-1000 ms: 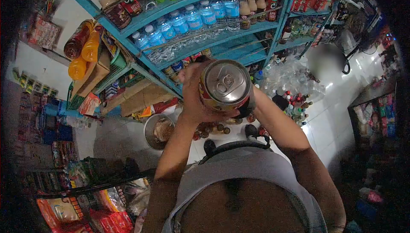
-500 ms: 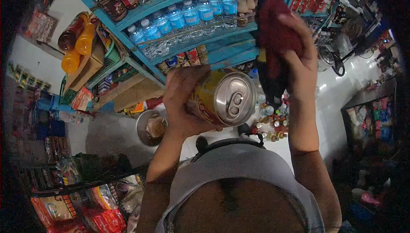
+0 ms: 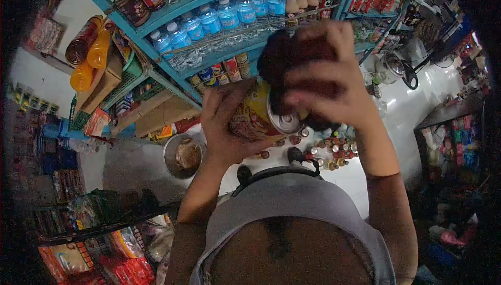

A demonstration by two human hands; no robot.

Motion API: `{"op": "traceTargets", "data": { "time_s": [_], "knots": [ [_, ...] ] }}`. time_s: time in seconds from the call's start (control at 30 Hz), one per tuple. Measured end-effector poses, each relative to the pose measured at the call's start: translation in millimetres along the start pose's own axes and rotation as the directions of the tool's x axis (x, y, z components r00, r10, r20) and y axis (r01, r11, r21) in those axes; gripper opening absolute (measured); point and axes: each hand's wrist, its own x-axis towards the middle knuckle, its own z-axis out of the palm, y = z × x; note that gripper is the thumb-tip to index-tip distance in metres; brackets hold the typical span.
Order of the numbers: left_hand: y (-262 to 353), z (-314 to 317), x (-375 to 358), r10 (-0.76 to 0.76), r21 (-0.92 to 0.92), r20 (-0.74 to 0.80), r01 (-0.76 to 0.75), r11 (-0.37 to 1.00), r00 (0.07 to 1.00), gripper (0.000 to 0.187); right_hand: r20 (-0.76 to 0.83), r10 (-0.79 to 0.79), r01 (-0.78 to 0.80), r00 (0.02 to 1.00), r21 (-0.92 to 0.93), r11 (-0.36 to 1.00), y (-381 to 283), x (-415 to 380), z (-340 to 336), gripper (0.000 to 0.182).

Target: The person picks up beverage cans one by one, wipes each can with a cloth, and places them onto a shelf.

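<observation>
My left hand [image 3: 222,128] is wrapped round a yellow drink can [image 3: 252,113], which is tilted with its silver pull-tab top facing me. In my right hand [image 3: 334,79] is a bunched dark red and black cloth [image 3: 292,58], slightly blurred. The cloth covers the upper part of the can's lid and appears to touch it. Part of the lid and its tab still show below the cloth.
Ahead stands a blue shelf [image 3: 219,58] with water bottles [image 3: 228,16] and cans [image 3: 231,69]. Several small bottles [image 3: 334,152] stand on the floor by my feet. A metal pot [image 3: 183,155] sits at left. Juice bottles [image 3: 97,50] lie on a carton.
My right hand has brought the cloth left and down from beside the shelf onto the can's top. My left hand keeps its hold on the can.
</observation>
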Motion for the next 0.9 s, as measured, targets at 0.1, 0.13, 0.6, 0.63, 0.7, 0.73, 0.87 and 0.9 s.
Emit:
{"op": "traceTargets", "data": {
  "time_s": [0.1,0.13,0.6,0.63,0.7,0.73,0.87,0.9],
  "knots": [
    [2,4,0,-0.034,-0.032,-0.048,0.032,0.999,0.998,0.074,0.026,-0.037,0.038,0.999,-0.039,0.999,-1,4,0,0.027],
    [2,4,0,-0.036,-0.03,-0.045,0.034,0.999,0.998,0.074,0.026,-0.011,0.012,1.0,-0.037,0.999,-4,4,0,0.028],
    [3,6,-1,-0.031,0.003,-0.046,0.032,0.999,0.998,0.079,0.065,-0.042,0.046,0.997,-0.062,0.997,0,8,5,0.024],
    [2,6,-1,-0.03,0.0,-0.044,0.03,1.0,0.999,0.079,0.049,-0.039,0.042,0.998,-0.061,0.997,-3,7,6,0.023],
    [-1,6,-5,-0.099,0.043,-0.077,0.102,0.994,0.992,0.079,0.077,-0.026,0.029,0.997,-0.038,0.999,-13,4,8,0.023],
    [0,5,-5,-0.099,0.046,-0.078,0.103,0.994,0.992,0.079,0.105,-0.013,0.014,0.994,-0.014,1.0,-16,3,9,0.023],
    [-1,2,-6,-0.088,0.124,-0.09,0.099,0.987,0.992,0.078,0.134,-0.035,0.031,0.99,0.03,0.999,-11,-3,3,0.023],
    [-2,0,-7,-0.084,0.141,-0.068,0.093,0.986,0.994,0.077,0.153,-0.04,0.033,0.987,0.047,0.998,-11,-5,0,0.023]
  ]
}}
